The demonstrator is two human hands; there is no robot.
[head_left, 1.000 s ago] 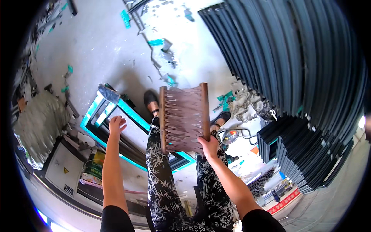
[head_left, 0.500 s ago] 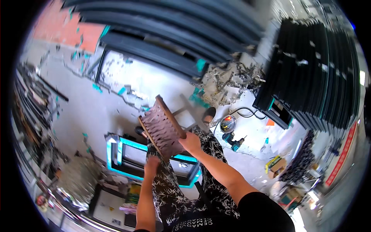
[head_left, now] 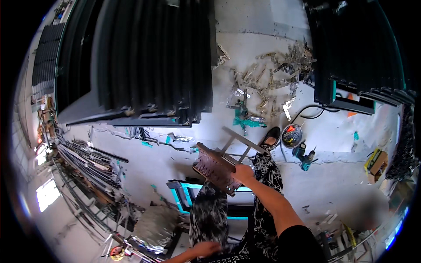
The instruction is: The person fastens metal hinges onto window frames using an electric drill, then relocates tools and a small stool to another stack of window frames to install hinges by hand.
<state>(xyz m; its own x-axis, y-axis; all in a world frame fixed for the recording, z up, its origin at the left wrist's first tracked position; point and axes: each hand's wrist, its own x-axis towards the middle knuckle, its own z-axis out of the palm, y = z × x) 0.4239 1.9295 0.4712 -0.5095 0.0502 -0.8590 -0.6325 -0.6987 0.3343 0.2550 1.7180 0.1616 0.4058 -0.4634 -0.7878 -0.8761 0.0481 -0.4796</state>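
A small stool with a woven brown seat and grey metal legs hangs tilted in front of my legs. My right hand is closed around the near right edge of its seat. My left hand is low by my left thigh, away from the stool; its fingers are too blurred to make out. Under the stool, partly hidden by my legs, lies a dark frame edged with turquoise tape.
Stacks of dark frames stand at the far left and far right. Metal brackets litter the floor between them. A bucket and a cordless drill are right of my foot. Long bars lie leftward.
The view has swung left. The stool has turned and its metal legs show more. My left hand has dropped back from beside the stool to my thigh; my right hand still grips it.
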